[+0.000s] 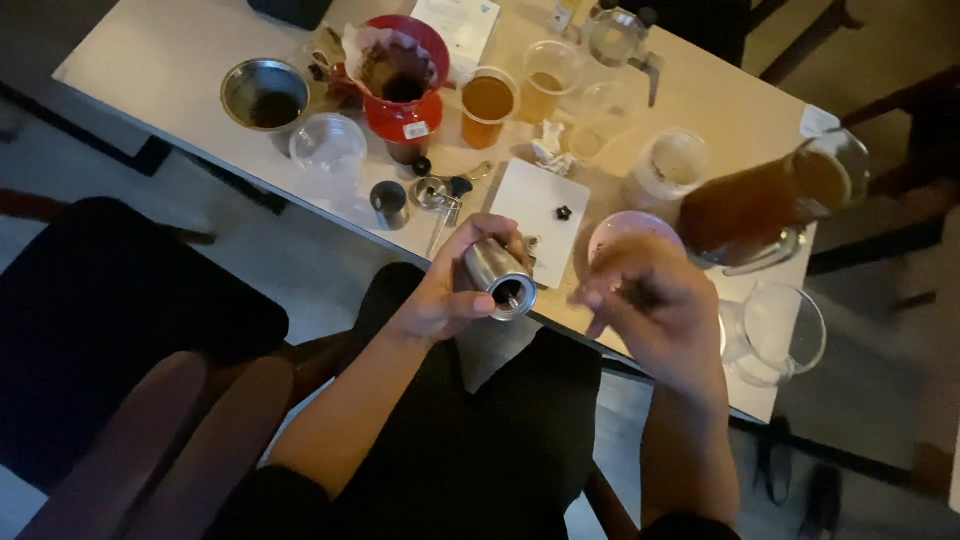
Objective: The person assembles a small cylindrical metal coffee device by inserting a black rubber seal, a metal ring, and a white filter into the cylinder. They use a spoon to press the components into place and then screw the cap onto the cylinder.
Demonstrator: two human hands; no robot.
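The left hand (445, 290) is wrapped around a short, shiny steel cylinder (498, 277), tipped so its open end faces the camera (handy for looking inside), just above the near edge of the pale counter (160, 55). The right hand (650, 300) hovers beside it, fingers curled and blurred; whether it holds anything I cannot tell.

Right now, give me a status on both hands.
Left hand gripping steel grinder cylinder, open end up. Right hand blurred, contents unclear. Brown-liquid pitcher close beside right hand.

Cups (488, 105) and jug (760, 205) crowding the table (150, 60)
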